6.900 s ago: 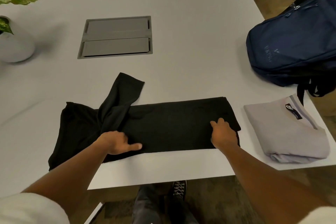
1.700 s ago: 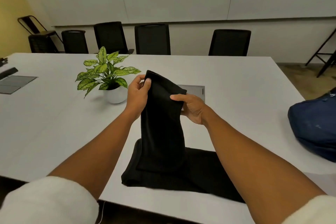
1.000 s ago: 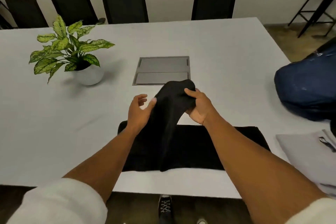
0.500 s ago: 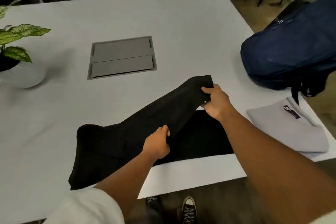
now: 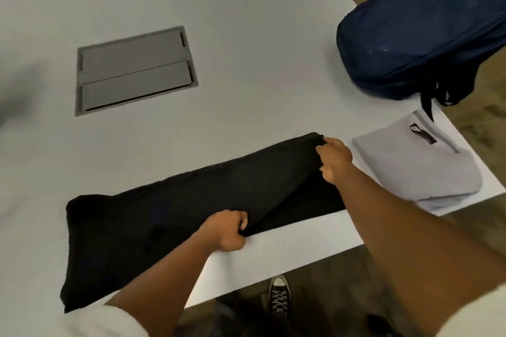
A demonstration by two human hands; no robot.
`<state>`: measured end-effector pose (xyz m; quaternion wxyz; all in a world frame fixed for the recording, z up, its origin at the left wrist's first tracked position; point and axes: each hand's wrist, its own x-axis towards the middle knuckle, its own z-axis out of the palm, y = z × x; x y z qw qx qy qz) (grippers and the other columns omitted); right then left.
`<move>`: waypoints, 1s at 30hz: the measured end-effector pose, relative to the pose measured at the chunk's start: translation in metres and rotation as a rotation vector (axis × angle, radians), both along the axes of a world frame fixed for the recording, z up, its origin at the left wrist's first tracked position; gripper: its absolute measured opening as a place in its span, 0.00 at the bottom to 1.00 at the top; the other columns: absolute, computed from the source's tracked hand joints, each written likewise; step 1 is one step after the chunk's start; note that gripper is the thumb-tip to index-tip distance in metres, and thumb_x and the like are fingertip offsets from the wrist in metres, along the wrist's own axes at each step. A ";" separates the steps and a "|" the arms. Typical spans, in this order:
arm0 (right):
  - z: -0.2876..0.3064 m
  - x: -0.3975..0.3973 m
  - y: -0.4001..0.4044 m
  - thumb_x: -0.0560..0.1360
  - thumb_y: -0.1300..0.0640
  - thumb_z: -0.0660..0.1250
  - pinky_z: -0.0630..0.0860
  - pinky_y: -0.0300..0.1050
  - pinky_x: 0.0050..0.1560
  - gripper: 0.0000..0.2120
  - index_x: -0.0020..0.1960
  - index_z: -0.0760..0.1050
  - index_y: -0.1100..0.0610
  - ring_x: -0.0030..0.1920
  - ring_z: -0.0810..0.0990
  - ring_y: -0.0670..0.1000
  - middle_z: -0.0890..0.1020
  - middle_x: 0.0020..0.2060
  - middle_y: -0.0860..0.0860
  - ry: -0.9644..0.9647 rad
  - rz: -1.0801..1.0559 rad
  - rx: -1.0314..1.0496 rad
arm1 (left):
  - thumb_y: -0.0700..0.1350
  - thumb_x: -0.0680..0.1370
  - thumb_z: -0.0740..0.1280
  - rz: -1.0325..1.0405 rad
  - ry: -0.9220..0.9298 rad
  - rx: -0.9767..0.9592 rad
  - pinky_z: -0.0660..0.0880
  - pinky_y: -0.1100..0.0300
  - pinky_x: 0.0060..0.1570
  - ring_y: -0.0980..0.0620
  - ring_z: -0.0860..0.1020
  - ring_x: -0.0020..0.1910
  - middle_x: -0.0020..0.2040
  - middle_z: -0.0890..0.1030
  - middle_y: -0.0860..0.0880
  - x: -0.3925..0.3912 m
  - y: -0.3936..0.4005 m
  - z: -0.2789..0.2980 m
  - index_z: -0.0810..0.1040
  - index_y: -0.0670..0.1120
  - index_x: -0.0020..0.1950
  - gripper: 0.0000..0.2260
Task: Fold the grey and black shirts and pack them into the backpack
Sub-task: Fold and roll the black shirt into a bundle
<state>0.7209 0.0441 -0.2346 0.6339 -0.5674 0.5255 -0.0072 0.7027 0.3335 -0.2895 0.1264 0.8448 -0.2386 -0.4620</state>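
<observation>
Two hands grip the black shirt (image 5: 169, 216), which lies as a long band on the white table (image 5: 246, 35) close to its near edge. The left hand (image 5: 225, 230) is curled into a fist at the band's near edge, its fingers pinching a fold of cloth. The right hand (image 5: 334, 159) holds the far right corner of the same layer, fingers and thumb closed on the fabric; that layer runs slanting between the two hands, lifted off a lower layer that shows beneath the right forearm. Below the table edge a dark sneaker (image 5: 279, 295) stands on the floor. Just right of the right hand lies the grey shirt (image 5: 416, 169), folded flat at the table's corner, a dark label near its collar. Beyond it the navy backpack (image 5: 421, 24) rests on the table's right side, a black strap hanging down over the grey shirt's far edge. Farther back, left of centre, a grey hatch (image 5: 134, 70) is set flush in the tabletop.
</observation>
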 end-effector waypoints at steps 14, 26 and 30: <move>-0.053 -0.040 -0.015 0.77 0.65 0.68 0.79 0.44 0.41 0.08 0.54 0.76 0.56 0.46 0.81 0.55 0.80 0.53 0.55 0.188 -0.036 -0.384 | 0.45 0.74 0.70 -0.042 0.069 -0.138 0.72 0.59 0.36 0.55 0.73 0.30 0.33 0.76 0.51 -0.004 0.007 -0.001 0.71 0.54 0.48 0.09; -0.052 -0.039 0.015 0.75 0.68 0.68 0.77 0.52 0.57 0.18 0.63 0.70 0.64 0.61 0.76 0.61 0.74 0.62 0.62 0.457 -0.078 -0.557 | 0.45 0.73 0.69 -0.026 0.033 -0.169 0.73 0.61 0.38 0.57 0.74 0.33 0.34 0.76 0.54 -0.015 0.018 0.001 0.73 0.55 0.40 0.07; -0.051 -0.045 0.031 0.72 0.65 0.71 0.72 0.55 0.59 0.20 0.62 0.72 0.59 0.63 0.69 0.61 0.71 0.63 0.59 0.459 0.062 -0.705 | 0.53 0.78 0.66 0.098 -0.205 -0.342 0.75 0.62 0.43 0.58 0.75 0.41 0.40 0.77 0.58 -0.021 0.030 0.003 0.74 0.58 0.47 0.01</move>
